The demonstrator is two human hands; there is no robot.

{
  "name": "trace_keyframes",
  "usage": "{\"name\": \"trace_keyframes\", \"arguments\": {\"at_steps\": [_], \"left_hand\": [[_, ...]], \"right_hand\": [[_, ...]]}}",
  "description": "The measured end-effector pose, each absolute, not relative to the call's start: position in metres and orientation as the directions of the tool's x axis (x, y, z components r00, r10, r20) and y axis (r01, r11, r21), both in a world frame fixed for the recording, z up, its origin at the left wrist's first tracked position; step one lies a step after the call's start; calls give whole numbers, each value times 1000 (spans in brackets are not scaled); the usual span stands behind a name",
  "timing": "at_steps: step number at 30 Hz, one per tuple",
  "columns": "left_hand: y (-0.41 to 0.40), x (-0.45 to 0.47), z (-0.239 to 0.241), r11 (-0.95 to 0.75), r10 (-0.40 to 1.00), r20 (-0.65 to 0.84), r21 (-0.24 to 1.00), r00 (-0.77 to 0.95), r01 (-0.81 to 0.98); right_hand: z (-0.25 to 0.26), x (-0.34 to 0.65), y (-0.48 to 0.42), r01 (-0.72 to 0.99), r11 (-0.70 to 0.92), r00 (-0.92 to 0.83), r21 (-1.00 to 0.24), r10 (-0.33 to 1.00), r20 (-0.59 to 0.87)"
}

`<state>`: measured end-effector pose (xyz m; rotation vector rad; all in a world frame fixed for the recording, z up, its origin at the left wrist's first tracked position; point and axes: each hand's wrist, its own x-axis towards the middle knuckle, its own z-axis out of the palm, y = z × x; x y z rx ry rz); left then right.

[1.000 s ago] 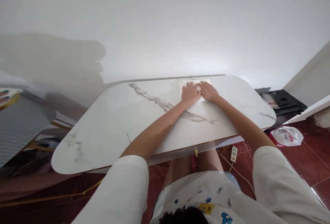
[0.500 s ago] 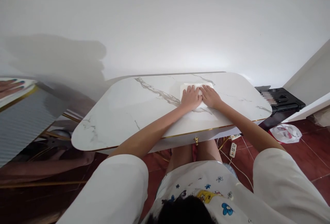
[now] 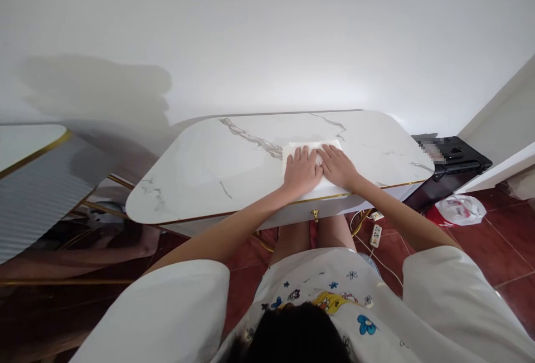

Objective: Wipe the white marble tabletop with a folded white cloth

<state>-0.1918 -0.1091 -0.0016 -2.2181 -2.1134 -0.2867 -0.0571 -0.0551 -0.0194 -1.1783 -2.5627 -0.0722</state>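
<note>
A thin white cloth (image 3: 325, 182), possibly paper, lies flat on a white marble-patterned tabletop (image 3: 200, 173) with a gold edge. My left hand (image 3: 301, 172) presses down on its left part, fingers stretched and slightly spread. Beside it, my right hand (image 3: 337, 169) rests flat on the right part, fingers extended toward the wall. The two hands touch or nearly touch at the thumbs. Most of the cloth's middle is hidden under them. Below the table's front edge, a gold knob (image 3: 315, 215) sits on the drawer front.
A white wall (image 3: 267, 34) stands behind the table. At left is another gold-edged cabinet (image 3: 29, 143) with a ribbed front. To the right are a black case (image 3: 463, 156) and a plastic bag (image 3: 462, 209). A power strip (image 3: 375, 236) with cords lies on the red tiles.
Both hands have slid with the cloth toward the table's front edge and slightly left. Another person's hand on the left cabinet has gone from view.
</note>
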Motion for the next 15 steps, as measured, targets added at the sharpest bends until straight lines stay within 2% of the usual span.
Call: {"name": "trace_keyframes", "arguments": {"at_steps": [8, 15], "left_hand": [[-134, -174, -4, -29, 980, 199, 104, 8, 994], [-131, -149, -3, -70, 983, 177, 116, 49, 991]], "right_hand": [[-21, -39, -75, 719, 687, -636, -104, 710, 302], [-19, -11, -72, 743, 661, -625, -100, 740, 249]]}}
